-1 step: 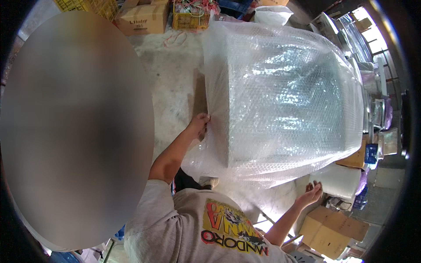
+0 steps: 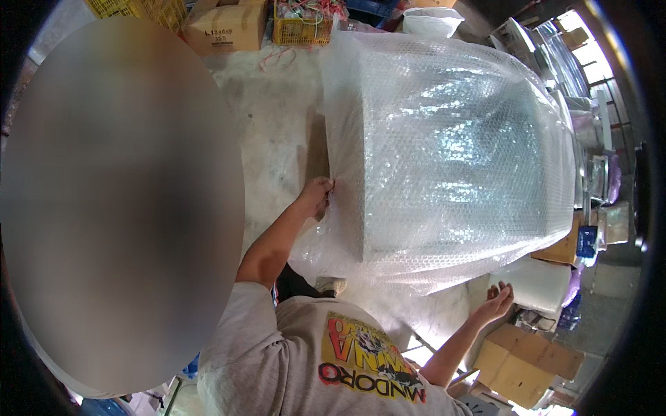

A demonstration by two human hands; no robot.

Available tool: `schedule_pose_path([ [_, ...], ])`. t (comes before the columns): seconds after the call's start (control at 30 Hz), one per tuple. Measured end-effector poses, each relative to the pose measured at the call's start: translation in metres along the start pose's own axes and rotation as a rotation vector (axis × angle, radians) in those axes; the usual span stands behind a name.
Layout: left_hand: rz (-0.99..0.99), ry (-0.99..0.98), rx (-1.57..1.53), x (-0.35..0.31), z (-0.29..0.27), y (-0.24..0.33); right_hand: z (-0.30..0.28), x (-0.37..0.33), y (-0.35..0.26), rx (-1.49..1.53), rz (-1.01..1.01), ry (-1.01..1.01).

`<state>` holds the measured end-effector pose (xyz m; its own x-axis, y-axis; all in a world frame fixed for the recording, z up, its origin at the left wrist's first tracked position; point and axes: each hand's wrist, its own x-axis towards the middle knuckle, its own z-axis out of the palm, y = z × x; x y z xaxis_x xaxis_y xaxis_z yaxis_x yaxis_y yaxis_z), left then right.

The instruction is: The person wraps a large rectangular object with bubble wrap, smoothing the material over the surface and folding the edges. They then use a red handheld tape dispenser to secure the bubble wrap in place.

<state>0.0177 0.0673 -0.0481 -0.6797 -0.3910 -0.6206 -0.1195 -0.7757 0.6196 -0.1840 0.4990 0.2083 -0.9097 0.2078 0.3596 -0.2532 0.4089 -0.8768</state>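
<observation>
A sheet of clear bubble wrap (image 2: 451, 152) lies draped over a large box-shaped thing, whose own surface I cannot make out through the shiny plastic. At the left side of this bundle, my left hand (image 2: 319, 195) pinches the edge of the wrap. The wrap hangs loose in folds near my body. My right hand (image 2: 495, 304) is off to the right, away from the draped sheet. Its fingers are apart and slightly curled, and nothing shows in them. Just beyond that hand lies a thick pale roll (image 2: 535, 283), apparently of plastic wrap.
An open cardboard box (image 2: 524, 364) stands at the lower right. Along the far side are a closed carton (image 2: 225, 28), a yellow crate (image 2: 302, 31) and a white bag (image 2: 431, 23). Concrete floor (image 2: 274, 125) shows left of the bundle. A blurred oval hides the left.
My right hand has shifted slightly to the right and away from my body. My left hand stays at the edge of the wrap, almost unmoved.
</observation>
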Motion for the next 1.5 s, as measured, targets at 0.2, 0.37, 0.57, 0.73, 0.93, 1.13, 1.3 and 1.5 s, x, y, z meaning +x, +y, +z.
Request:
schedule_pose_path([
  [0.2, -0.052, 0.002, -0.038, 0.022, -0.015, -0.01, 0.032, -0.019, -0.065, -0.004, -0.12, -0.131],
  [0.37, 0.053, -0.002, -0.205, 0.061, -0.01, -0.036, 0.081, -0.056, -0.116, -0.026, -0.367, -0.262],
  [0.57, 0.016, 0.024, -0.078, 0.047, -0.022, -0.037, 0.166, -0.171, -0.174, -0.398, -0.925, -1.225],
  [0.73, -0.109, -0.422, -0.013, -0.062, -0.069, -0.033, 0.228, -0.204, -0.176, -0.837, -1.407, -1.437],
  [0.93, -0.043, -0.318, 0.003, -0.101, -0.042, -0.104, 0.23, -0.216, -0.169, -0.853, -1.46, -1.4],
  [1.13, -0.047, 0.006, -0.131, -0.028, -0.027, -0.028, 0.231, -0.227, -0.168, -0.933, -1.495, -1.383],
  [1.3, 0.167, 0.381, 0.432, 0.001, 0.028, -0.014, 0.231, -0.235, -0.165, -0.974, -1.475, -1.376],
  [1.5, 0.421, 0.427, 0.346, 0.025, 0.034, -0.035, 0.189, -0.251, -0.171, -0.575, -1.292, -1.632],
])
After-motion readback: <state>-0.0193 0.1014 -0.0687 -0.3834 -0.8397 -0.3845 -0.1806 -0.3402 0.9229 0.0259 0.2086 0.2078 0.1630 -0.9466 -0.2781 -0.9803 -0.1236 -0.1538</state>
